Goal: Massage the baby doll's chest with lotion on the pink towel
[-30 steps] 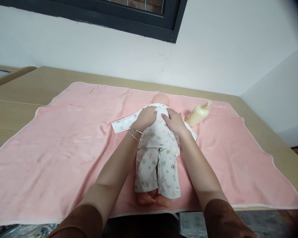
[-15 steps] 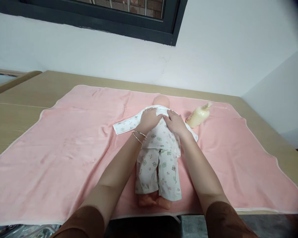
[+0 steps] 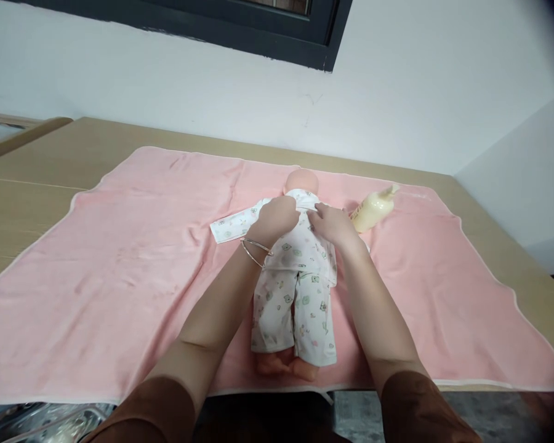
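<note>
Head view: left hand (image 3: pixel 277 216) and right hand (image 3: pixel 333 223) clutch the shirt (image 3: pixel 301 247) on the doll (image 3: pixel 301 181); the cream bottle (image 3: pixel 373 209) lies beside it, contents unseen.

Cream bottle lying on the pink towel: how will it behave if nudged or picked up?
The bottle lies on its side and has a rounded body, so it would probably roll, though the soft towel may damp that. It looks like plastic: likely light and not fragile.

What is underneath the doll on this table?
A pink towel spread over the wooden table; the patch directly beneath the doll is hidden by its body.
</note>
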The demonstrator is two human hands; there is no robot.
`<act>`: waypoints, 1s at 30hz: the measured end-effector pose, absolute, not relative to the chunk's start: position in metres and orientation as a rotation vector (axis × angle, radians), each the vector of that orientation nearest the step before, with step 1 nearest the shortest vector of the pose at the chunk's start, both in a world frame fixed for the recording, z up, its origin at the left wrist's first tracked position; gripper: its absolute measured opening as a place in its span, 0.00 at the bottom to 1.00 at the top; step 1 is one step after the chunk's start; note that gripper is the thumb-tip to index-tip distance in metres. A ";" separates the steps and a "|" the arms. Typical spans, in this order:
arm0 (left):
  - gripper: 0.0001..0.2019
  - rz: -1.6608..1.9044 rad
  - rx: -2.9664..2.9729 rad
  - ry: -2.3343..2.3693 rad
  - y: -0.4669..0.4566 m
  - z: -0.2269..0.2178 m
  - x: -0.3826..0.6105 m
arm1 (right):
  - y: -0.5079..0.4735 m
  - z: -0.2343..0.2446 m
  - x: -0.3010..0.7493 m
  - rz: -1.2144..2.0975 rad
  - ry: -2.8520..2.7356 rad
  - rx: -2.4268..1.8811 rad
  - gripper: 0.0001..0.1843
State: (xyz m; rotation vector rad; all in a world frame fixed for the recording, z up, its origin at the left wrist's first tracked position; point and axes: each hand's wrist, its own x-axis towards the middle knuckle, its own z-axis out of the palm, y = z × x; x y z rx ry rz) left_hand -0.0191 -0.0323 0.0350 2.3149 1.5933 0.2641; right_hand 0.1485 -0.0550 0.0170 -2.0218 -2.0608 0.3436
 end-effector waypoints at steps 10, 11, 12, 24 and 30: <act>0.22 0.453 2.280 1.520 -0.014 0.010 -0.020 | -0.040 -0.002 0.153 0.356 -1.958 -1.944 0.24; 0.20 0.388 2.317 1.519 -0.019 0.017 -0.022 | -0.045 0.003 0.149 0.329 -2.002 -1.958 0.23; 0.17 0.313 2.350 1.523 -0.024 0.024 -0.023 | -0.050 0.009 0.145 0.292 -2.052 -1.971 0.23; 0.16 0.558 2.152 1.633 -0.011 0.012 -0.015 | -0.049 0.010 0.144 0.233 -2.045 -1.948 0.25; 0.21 0.854 2.077 1.664 0.008 -0.024 -0.006 | -0.037 -0.013 0.151 0.288 -1.995 -1.949 0.32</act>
